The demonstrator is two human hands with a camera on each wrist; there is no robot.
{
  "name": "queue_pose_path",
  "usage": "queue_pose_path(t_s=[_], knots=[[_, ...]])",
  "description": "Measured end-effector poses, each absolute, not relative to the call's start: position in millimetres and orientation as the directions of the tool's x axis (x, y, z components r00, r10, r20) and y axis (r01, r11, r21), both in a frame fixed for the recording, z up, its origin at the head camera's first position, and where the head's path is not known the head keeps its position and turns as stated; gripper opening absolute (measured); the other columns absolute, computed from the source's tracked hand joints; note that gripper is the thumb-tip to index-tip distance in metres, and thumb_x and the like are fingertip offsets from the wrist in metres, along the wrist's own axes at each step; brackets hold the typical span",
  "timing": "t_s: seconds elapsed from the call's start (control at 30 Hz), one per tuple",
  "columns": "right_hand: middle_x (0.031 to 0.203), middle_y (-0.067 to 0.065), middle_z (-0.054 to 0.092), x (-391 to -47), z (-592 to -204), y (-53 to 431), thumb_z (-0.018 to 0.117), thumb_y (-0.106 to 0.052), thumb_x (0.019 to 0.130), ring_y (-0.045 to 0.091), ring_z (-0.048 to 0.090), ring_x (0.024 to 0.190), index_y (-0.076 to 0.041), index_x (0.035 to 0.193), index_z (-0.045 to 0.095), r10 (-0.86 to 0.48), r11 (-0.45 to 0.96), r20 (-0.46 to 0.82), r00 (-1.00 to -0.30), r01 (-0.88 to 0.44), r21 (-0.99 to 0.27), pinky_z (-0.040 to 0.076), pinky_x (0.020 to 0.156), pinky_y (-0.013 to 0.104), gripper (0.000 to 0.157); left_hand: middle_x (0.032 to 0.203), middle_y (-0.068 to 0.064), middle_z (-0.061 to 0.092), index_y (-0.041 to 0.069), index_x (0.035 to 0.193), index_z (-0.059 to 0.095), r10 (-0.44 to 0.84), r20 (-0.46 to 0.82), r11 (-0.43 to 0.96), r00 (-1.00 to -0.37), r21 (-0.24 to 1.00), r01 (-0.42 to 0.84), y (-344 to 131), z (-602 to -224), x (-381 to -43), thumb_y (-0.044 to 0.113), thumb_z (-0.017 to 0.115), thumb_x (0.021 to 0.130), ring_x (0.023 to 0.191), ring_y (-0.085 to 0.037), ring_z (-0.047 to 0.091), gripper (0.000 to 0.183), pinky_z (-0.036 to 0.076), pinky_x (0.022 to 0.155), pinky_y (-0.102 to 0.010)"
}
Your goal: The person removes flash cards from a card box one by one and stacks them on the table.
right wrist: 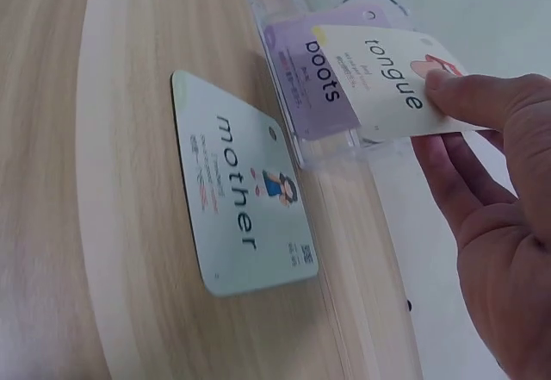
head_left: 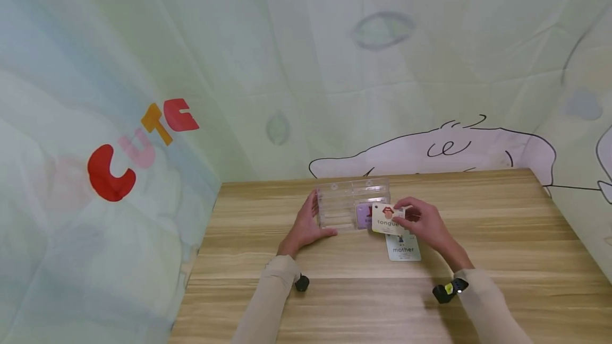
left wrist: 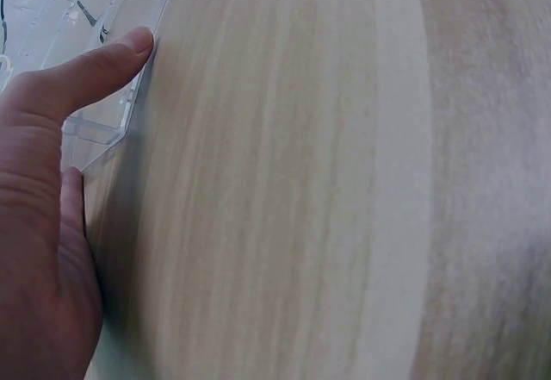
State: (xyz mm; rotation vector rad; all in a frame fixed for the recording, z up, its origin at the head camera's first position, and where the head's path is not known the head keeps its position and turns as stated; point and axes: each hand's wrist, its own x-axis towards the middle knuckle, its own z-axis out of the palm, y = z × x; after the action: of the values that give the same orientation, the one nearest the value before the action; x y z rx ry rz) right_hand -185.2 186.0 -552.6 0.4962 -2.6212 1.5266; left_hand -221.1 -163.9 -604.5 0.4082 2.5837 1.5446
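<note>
My left hand [head_left: 307, 225] grips the left side of a clear plastic card rack [head_left: 336, 211], thumb along its front edge in the left wrist view. Between the thumb and fingers of my right hand [head_left: 423, 223] is a cream flashcard [right wrist: 392, 87] reading "tongue", with a mouth picture. It is held over the rack's right column and overlaps a purple "boots" flashcard [right wrist: 314, 83] that stands in the front right slot. A pale green "mother" flashcard [right wrist: 245, 190] lies face up on the table, just in front of the rack's right end.
The wood-grain table [head_left: 363, 307] reaches back to a printed cloth backdrop [head_left: 306, 68], close behind the rack. Another cloth side with "CUTE" letters [head_left: 112, 174] hangs along the left. Small black devices [head_left: 301, 283] are worn at both wrists.
</note>
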Motion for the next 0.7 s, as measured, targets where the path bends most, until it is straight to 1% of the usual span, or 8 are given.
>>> queue_pose_path(t_s=[0.2,0.27,0.33,0.43,0.6,0.7], knots=[[0.112,0.008,0.072,-181.7,-553.7,194.6,0.084,-0.005,0.088,0.022,0.066,0.09,-0.01,0.11,0.072,-0.271,0.469,0.176,-0.946,-0.289,-0.835,0.063,0.087,0.042,0.026,0.166,-0.015,0.03,0.009,0.166,0.009,0.281,0.03,0.46,-0.959,0.873,0.162,-164.0,-604.1,-221.5,0.027,0.101,0.068,0.151,-0.026,0.034,0.135,0.034,0.121,-0.032],[0.113,0.009,0.072,-180.7,-555.1,197.6,0.083,-0.004,0.088,0.022,0.067,0.091,-0.009,0.111,0.073,-0.277,0.467,0.157,-0.948,-0.276,-0.84,0.062,0.089,0.045,0.026,0.166,-0.014,0.03,0.01,0.166,0.009,0.281,0.026,0.464,-0.959,0.871,0.16,-163.8,-604.1,-221.8,0.027,0.101,0.068,0.151,-0.025,0.034,0.135,0.033,0.121,-0.03],[0.115,0.01,0.072,-179.2,-555.7,200.9,0.083,-0.005,0.088,0.023,0.067,0.092,-0.008,0.112,0.074,-0.281,0.466,0.138,-0.95,-0.261,-0.845,0.062,0.09,0.046,0.026,0.166,-0.015,0.031,0.009,0.166,0.01,0.281,0.03,0.461,-0.959,0.872,0.163,-163.7,-604.4,-222.0,0.026,0.101,0.068,0.151,-0.026,0.035,0.135,0.033,0.121,-0.031],[0.117,0.013,0.071,-176.9,-556.4,205.6,0.083,-0.005,0.089,0.023,0.067,0.091,-0.006,0.115,0.073,-0.292,0.456,0.107,-0.95,-0.237,-0.858,0.062,0.09,0.043,0.028,0.166,-0.015,0.031,0.009,0.166,0.011,0.279,0.033,0.463,-0.96,0.871,0.165,-163.7,-604.8,-222.3,0.026,0.101,0.067,0.151,-0.026,0.035,0.135,0.033,0.122,-0.032],[0.12,0.017,0.071,-172.6,-561.9,213.6,0.082,-0.005,0.089,0.023,0.069,0.093,-0.001,0.118,0.072,-0.301,0.437,0.078,-0.95,-0.21,-0.874,0.062,0.085,0.03,0.031,0.166,-0.014,0.031,0.01,0.166,0.011,0.277,0.03,0.469,-0.96,0.868,0.162,-163.7,-604.8,-222.8,0.027,0.101,0.068,0.151,-0.026,0.034,0.134,0.033,0.122,-0.033],[0.118,0.018,0.071,-170.1,-567.1,217.2,0.082,-0.004,0.088,0.023,0.069,0.094,0.001,0.118,0.072,-0.3,0.428,0.064,-0.952,-0.195,-0.883,0.061,0.083,0.024,0.032,0.166,-0.015,0.03,0.009,0.166,0.011,0.279,0.03,0.467,-0.96,0.869,0.162,-163.8,-604.2,-222.6,0.027,0.101,0.068,0.151,-0.026,0.034,0.134,0.033,0.122,-0.033]])
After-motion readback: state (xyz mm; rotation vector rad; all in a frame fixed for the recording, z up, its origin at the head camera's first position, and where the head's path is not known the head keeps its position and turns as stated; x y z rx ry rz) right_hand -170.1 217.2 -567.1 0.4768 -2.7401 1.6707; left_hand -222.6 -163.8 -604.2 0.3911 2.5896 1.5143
